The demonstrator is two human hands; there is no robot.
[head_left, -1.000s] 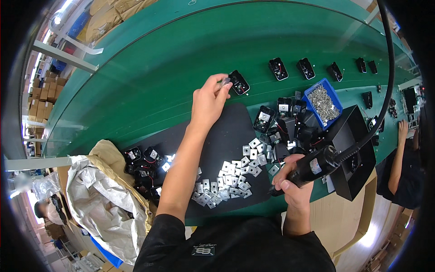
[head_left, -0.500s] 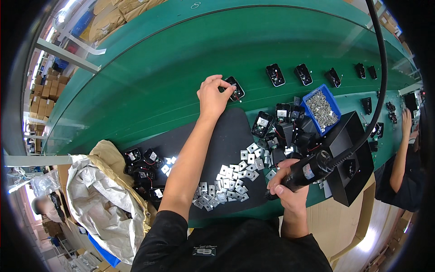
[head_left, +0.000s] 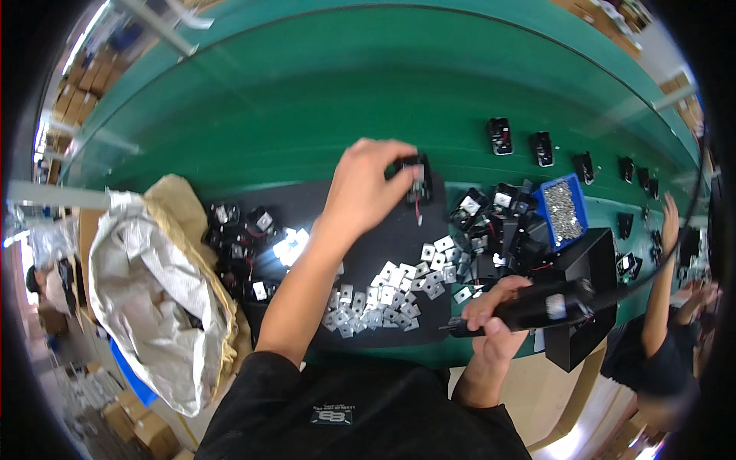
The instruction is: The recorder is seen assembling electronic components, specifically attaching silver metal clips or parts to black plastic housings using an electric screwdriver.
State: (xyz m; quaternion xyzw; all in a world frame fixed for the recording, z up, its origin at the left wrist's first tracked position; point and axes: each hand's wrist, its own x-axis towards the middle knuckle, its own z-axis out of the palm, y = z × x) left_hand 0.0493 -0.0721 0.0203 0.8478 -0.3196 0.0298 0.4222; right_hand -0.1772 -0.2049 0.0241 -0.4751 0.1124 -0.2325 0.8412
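Observation:
My left hand (head_left: 372,184) grips a small black plastic housing (head_left: 420,178) above the far edge of the black mat (head_left: 368,238). A red wire with a white plug dangles from the housing, and my fingers hide part of it. In my right hand (head_left: 497,316) is a black corded electric screwdriver (head_left: 546,308), its tip pointing left over the mat's right side. Between my hands lies a loose spread of small silver square plates (head_left: 383,295) with holes.
Black housings (head_left: 245,238) cluster left of my left arm, and more (head_left: 498,222) are piled right of the mat. A blue bin (head_left: 563,211) holds small screws beside a black box (head_left: 586,299). Housings (head_left: 500,136) line the green surface. A sack (head_left: 157,284) stands left; a co-worker's arm (head_left: 663,268) reaches in.
My left hand has picked up the housing from the green surface and brought it nearer, to the mat's edge. The screwdriver stays in my right hand, turned more level. The whole view has shifted.

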